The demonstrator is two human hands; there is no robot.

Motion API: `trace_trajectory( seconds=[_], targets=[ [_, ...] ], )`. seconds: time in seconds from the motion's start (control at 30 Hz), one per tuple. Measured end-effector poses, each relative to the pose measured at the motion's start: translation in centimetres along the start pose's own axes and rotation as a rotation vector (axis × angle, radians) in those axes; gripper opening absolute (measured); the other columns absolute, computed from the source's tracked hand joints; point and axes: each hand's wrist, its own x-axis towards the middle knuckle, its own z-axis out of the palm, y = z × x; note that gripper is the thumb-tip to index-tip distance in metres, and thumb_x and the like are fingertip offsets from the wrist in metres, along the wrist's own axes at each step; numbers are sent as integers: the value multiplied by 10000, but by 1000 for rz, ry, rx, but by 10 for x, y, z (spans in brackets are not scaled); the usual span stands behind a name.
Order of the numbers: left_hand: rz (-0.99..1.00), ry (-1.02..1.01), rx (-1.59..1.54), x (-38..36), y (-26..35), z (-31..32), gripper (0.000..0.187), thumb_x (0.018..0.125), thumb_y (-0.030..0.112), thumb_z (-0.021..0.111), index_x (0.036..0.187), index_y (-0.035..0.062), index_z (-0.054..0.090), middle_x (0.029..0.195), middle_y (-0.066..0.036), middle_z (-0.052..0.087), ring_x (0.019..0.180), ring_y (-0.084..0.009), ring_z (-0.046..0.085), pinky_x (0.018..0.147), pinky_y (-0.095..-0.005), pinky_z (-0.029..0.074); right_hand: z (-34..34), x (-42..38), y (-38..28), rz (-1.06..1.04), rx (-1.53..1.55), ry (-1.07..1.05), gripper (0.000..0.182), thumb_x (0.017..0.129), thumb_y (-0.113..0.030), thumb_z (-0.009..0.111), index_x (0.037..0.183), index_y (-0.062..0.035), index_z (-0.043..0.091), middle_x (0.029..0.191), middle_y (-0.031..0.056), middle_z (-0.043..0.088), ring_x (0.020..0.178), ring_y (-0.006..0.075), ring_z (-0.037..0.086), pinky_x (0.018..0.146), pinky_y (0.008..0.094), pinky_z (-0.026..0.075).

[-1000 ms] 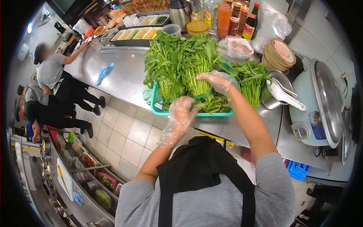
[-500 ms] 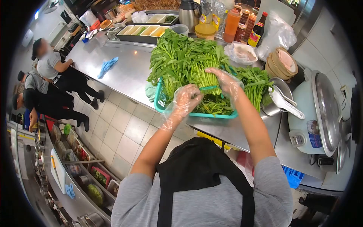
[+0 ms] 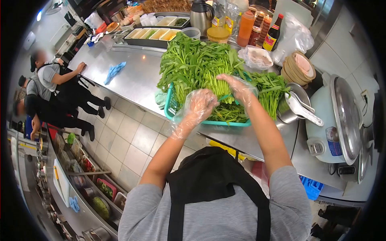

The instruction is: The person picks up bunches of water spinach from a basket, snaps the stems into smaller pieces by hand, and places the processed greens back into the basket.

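A large bunch of long-stemmed leafy greens (image 3: 193, 56) lies across a turquoise plastic basket (image 3: 170, 100) on the steel counter. Both my hands wear clear plastic gloves. My left hand (image 3: 201, 105) is closed at the stem ends, its fingers pinched at one end of a thin green tie (image 3: 226, 97). Against the right side of the stems rests my right hand (image 3: 240, 89), fingers stretched out over them. Darker loose greens (image 3: 229, 112) show in the basket below my hands. More greens (image 3: 263, 86) lie to the right of it.
Right of the basket stand a metal pot (image 3: 291, 106) with a white ladle (image 3: 303, 110) and a big lidded cooker (image 3: 335, 116). Bottles (image 3: 246, 28) and food trays (image 3: 155, 34) line the back. A blue cloth (image 3: 115, 72) lies left. Several people (image 3: 56, 76) stand at far left.
My left hand has shifted slightly right and turned, and less of the green tie shows. My right hand stays nearly in place. At far left, one person has an arm stretched onto the counter.
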Motion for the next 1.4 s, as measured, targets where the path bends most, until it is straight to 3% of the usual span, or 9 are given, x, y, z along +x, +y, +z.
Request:
trace_trajectory(
  seconds=[0.13, 0.27, 0.4, 0.67, 0.87, 0.93, 1.1, 1.2, 1.4],
  targets=[
    [-8, -143, 12, -1, 20, -16, 108, 733, 135, 741, 753, 96, 642, 791, -92, 606, 747, -315, 602, 677, -420, 489, 6, 0, 2, 5, 14, 19, 347, 803, -357, 726, 1085, -159, 686, 1226, 26, 614, 1223, 184, 433, 1068, 428, 244],
    [196, -415, 195, -8, 66, -3, 87, 700, 177, 661, 786, 177, 650, 740, -46, 552, 767, -260, 611, 696, -384, 502, 23, -4, -10, 61, 7, 147, 438, 843, -429, 678, 1188, -159, 663, 1441, 56, 473, 1384, 224, 301, 1143, 456, 157],
    [-51, -315, 38, -18, 55, 18, 67, 778, 202, 647, 807, 141, 640, 779, -80, 609, 759, -284, 630, 678, -411, 507, 12, -7, -12, 28, -124, -60, 514, 874, -490, 616, 1260, -151, 628, 1554, 63, 320, 1443, 250, 205, 1172, 438, 107],
    [-545, -581, 178, -53, -46, 12, 140, 792, 226, 619, 793, 102, 684, 804, -140, 674, 797, -353, 660, 712, -444, 527, -22, -19, 18, 53, -348, -34, 497, 868, -502, 624, 1157, -104, 696, 1405, 90, 522, 1350, 226, 396, 1140, 391, 251],
    [-348, -407, -27, -51, 20, -17, 165, 840, 261, 609, 814, 103, 650, 828, -145, 647, 784, -344, 638, 691, -463, 511, 10, -76, -30, 141, -1045, 14, 1011, 774, -754, 541, 1355, 70, 476, 1397, 276, 458, 1297, 388, 443, 1121, 418, 317],
    [-638, -456, 6, -41, 38, -18, 148, 849, 245, 603, 854, 103, 642, 799, -137, 628, 795, -338, 636, 690, -463, 509, 14, -100, -13, 37, -1041, 392, 1046, 779, -762, 525, 1386, 82, 417, 1380, 323, 443, 1299, 383, 448, 1098, 427, 344],
    [-311, -300, 36, -64, 26, -6, 105, 842, 186, 612, 891, 96, 636, 817, -146, 627, 805, -355, 633, 686, -483, 506, 11, -134, 35, -295, -969, 545, 351, 873, -382, 583, 926, -43, 659, 968, 175, 652, 922, 308, 632, 848, 430, 483],
    [-526, -424, 9, -36, 39, -17, 122, 802, 94, 622, 924, 100, 622, 891, -155, 624, 821, -372, 629, 687, -487, 507, 10, -128, 21, -417, -718, 634, 297, 864, -323, 605, 920, -36, 658, 870, 182, 641, 825, 302, 634, 774, 421, 487],
    [-69, -219, 65, -16, 30, 5, 114, 807, 127, 609, 909, 104, 655, 782, -132, 653, 735, -352, 651, 631, -447, 521, 19, -67, 0, -369, -686, 553, 242, 842, -240, 622, 942, -20, 640, 877, 174, 645, 852, 309, 632, 794, 402, 484]
  ],
)
